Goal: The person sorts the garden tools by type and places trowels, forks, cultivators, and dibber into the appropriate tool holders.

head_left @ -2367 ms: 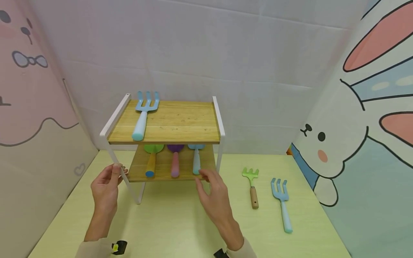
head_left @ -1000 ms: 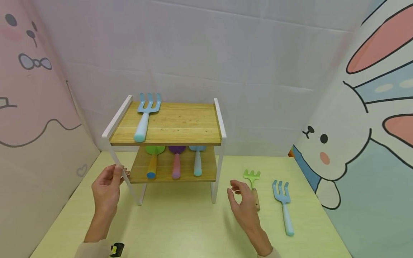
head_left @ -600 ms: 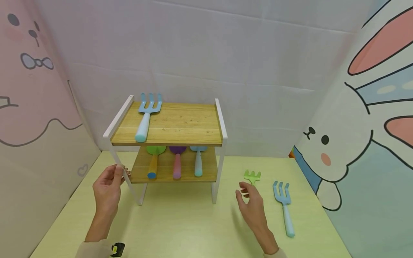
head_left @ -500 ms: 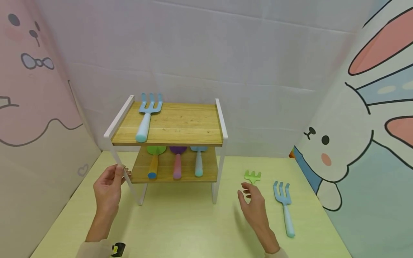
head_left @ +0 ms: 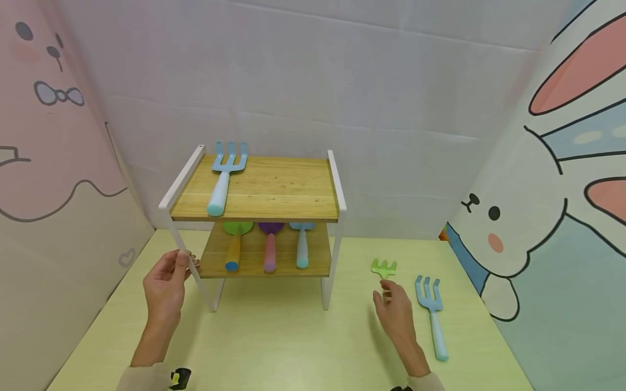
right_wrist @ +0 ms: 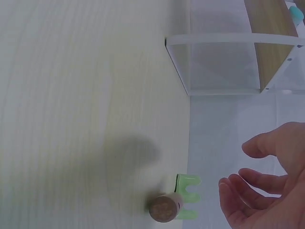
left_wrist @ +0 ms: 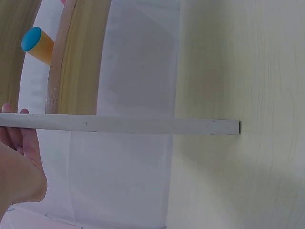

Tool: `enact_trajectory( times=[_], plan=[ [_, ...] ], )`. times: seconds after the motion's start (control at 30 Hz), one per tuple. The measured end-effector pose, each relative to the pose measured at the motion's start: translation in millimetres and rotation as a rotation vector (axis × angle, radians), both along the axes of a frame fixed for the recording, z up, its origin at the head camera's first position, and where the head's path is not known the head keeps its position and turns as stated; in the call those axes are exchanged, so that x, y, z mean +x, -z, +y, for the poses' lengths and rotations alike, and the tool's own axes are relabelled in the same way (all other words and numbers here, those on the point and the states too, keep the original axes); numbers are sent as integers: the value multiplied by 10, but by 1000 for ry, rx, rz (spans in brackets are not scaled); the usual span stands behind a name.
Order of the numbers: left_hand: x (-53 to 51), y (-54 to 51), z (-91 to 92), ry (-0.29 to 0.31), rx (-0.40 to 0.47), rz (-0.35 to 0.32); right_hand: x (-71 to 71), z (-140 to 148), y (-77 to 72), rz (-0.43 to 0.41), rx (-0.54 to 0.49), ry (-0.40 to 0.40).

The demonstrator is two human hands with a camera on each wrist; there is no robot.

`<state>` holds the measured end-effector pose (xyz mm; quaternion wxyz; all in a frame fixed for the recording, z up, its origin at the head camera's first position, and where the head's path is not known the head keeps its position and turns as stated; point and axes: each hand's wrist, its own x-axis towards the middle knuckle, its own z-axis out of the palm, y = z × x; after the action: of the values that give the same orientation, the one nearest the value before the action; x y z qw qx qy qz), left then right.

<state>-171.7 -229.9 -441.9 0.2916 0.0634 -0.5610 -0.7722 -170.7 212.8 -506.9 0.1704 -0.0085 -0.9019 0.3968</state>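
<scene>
A two-tier wooden rack (head_left: 274, 187) has white metal sides. My left hand (head_left: 165, 282) grips its left front leg, thumb in front, also in the left wrist view (left_wrist: 21, 167). My right hand (head_left: 397, 315) hovers over the small green rake (head_left: 383, 268), hiding its wooden handle; thumb and fingers are apart and hold nothing. In the right wrist view the hand (right_wrist: 267, 179) is beside the green rake's brown handle end (right_wrist: 163, 208). A blue fork (head_left: 432, 315) lies on the table right of that hand.
On the upper shelf lies another blue fork (head_left: 220, 187). The lower shelf holds a tool with a yellow handle (head_left: 233, 252), one with a pink handle (head_left: 270, 252) and one with a light blue handle (head_left: 302, 250). Printed fabric walls surround the table.
My right hand has moved from the rack's lower right front to the right, over the green rake. The left hand keeps its grip on the leg. The view has shifted slightly.
</scene>
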Motion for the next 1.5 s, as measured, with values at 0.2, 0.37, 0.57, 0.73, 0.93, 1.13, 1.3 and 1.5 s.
enact_trajectory(
  times=[0.2, 0.37, 0.57, 0.73, 0.93, 1.13, 1.3, 1.5],
  plan=[
    [-5, 10, -4, 4, 2, 10, -21, 105, 44, -69, 0, 21],
    [-3, 17, -9, 2, -6, 14, -36, 206, 89, -87, 31, 28],
    [-3, 11, -4, -1, -11, 15, -45, 303, 133, -114, 72, 22],
    [-8, 12, -3, 6, -3, 14, -35, 334, 146, -158, 62, 26],
    [-7, 12, 0, 10, 8, 10, -55, 372, 177, -226, 38, 29],
    [2, 7, -4, 6, 10, -2, -73, 427, 235, -269, 24, 9],
    [1, 6, -2, 9, 11, -5, -85, 460, 236, -285, 2, 5],
    [-3, 16, -4, 10, 2, 3, -109, 476, 203, -335, -24, -3]
  ],
)
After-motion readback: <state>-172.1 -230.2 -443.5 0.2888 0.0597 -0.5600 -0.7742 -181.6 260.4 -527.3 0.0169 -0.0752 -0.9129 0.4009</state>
